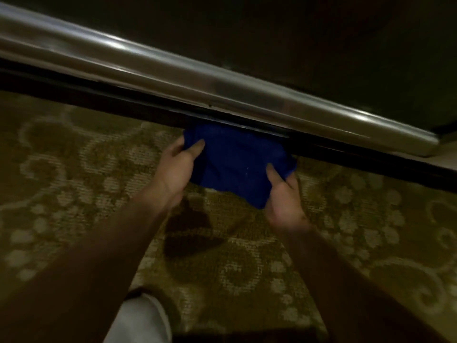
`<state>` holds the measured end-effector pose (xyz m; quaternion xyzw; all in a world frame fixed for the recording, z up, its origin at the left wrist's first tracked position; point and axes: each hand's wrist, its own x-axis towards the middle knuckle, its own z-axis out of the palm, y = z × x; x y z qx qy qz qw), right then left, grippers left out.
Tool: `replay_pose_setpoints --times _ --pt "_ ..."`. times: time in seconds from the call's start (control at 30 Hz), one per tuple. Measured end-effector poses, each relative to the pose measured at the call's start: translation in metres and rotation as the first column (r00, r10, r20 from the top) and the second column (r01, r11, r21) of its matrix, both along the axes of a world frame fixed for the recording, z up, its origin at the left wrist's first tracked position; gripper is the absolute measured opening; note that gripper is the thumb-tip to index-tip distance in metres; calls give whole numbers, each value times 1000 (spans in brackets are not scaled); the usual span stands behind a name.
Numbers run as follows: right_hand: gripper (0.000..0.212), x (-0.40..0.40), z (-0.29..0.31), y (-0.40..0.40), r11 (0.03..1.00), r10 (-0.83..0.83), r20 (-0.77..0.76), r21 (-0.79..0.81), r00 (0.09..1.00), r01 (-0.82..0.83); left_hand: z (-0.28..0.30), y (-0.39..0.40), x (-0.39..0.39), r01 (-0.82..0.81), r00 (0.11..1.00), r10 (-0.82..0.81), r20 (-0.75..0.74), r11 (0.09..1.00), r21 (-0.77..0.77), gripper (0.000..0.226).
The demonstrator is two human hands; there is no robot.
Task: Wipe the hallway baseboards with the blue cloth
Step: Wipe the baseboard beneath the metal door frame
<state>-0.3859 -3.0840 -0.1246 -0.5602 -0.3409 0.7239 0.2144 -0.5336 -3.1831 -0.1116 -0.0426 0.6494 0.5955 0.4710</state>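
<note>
A blue cloth (235, 162) is held between both hands just above the patterned carpet, its far edge against the dark baseboard (138, 108) that runs diagonally from upper left to lower right. My left hand (176, 167) grips the cloth's left edge, thumb on top. My right hand (284, 196) pinches the cloth's lower right corner, thumb laid over the fabric. The fingers of both hands are hidden under the cloth.
A shiny metal rail (197, 78) runs along the dark wall (321, 40) above the baseboard and ends at the right near a pale corner (445, 154). Olive carpet with pale floral pattern (74, 169) covers the floor. My light trouser leg (141, 320) shows at the bottom.
</note>
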Motion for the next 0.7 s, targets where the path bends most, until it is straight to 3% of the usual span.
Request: replay_pose_setpoints --times 0.2,0.57,0.63,0.7 --pt "39 -13 -4 2 999 -39 22 5 999 39 -3 3 -2 -14 1000 13 19 999 39 17" --pt "38 -25 7 2 991 -123 63 -41 990 126 -9 10 -4 9 998 -6 -68 999 44 26" --pt "28 -20 20 4 988 -135 44 -69 990 138 -5 10 -3 39 992 -31 -120 997 71 21" --pt "12 -10 34 10 982 -189 90 3 978 189 -2 15 2 95 987 -80 -143 990 102 14"
